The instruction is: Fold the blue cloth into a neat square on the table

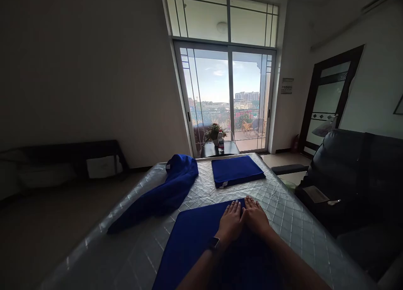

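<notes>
A blue cloth (192,239) lies spread flat on the quilted, silvery mattress (302,223). My left hand (231,220), with a dark watch on its wrist, rests palm down near the cloth's far edge. Beside it my right hand (255,216) lies flat at the far right corner, the two thumbs touching or nearly so. Both hands have their fingers stretched out and hold nothing. Beyond them sits a neatly folded blue cloth (237,170) with a small white label. To the left, a crumpled blue cloth (170,191) trails toward the mattress's left edge.
Past the mattress, a small black table (233,148) bears a bottle (221,141) and a potted plant (214,131), before glass sliding doors. A black leather sofa (355,176) stands at the right. Along the left wall is a low dark object (72,149).
</notes>
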`<state>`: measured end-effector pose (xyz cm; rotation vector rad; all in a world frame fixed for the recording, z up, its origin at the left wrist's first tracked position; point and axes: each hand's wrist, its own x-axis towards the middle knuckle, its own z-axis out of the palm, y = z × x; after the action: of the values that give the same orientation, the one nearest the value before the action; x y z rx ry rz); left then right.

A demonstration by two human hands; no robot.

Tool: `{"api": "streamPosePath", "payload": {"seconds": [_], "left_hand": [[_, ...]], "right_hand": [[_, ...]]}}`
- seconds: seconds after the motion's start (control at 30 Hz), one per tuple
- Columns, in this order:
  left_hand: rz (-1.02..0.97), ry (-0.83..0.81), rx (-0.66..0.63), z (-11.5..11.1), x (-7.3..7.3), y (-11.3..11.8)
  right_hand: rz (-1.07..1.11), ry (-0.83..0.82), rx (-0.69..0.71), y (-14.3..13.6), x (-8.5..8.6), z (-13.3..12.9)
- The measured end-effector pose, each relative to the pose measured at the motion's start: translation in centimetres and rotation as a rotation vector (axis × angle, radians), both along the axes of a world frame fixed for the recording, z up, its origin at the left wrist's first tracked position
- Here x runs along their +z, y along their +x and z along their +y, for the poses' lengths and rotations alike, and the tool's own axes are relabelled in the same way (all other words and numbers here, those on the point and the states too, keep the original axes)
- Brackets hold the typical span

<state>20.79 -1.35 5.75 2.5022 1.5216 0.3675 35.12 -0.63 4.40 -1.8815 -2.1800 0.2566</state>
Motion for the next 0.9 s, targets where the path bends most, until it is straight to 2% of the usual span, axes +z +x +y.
{"api": "streamPosePath", "payload": {"seconds": [0.07, 0.17, 0.4, 0.5, 0.6, 0.9], "left_hand": [[0.010, 0.043, 0.033, 0.4, -0.7, -0.7], [0.069, 0.063, 0.090, 0.7, -1.2, -3.7], [0.238, 0.076, 0.231, 1.0, -1.5, -14.5], [0.263, 0.089, 0.305, 0.9, -1.9, -18.0], [0.219, 0.073, 0.383, 0.7, -2.1, -19.4], [0.171, 0.048, 0.395, 0.5, -1.8, -19.0]], "right_hand": [[0.013, -0.001, -0.006, 0.0, 0.1, -0.1], [0.040, -0.011, -0.015, -0.2, 0.5, -0.3], [0.052, -0.051, -0.021, -0.4, 1.0, -0.5], [0.037, -0.055, -0.038, -0.4, 0.9, -0.5], [0.017, -0.048, -0.041, -0.5, 0.8, -0.4], [-0.030, -0.020, -0.029, -0.5, 1.0, -0.4]]}}
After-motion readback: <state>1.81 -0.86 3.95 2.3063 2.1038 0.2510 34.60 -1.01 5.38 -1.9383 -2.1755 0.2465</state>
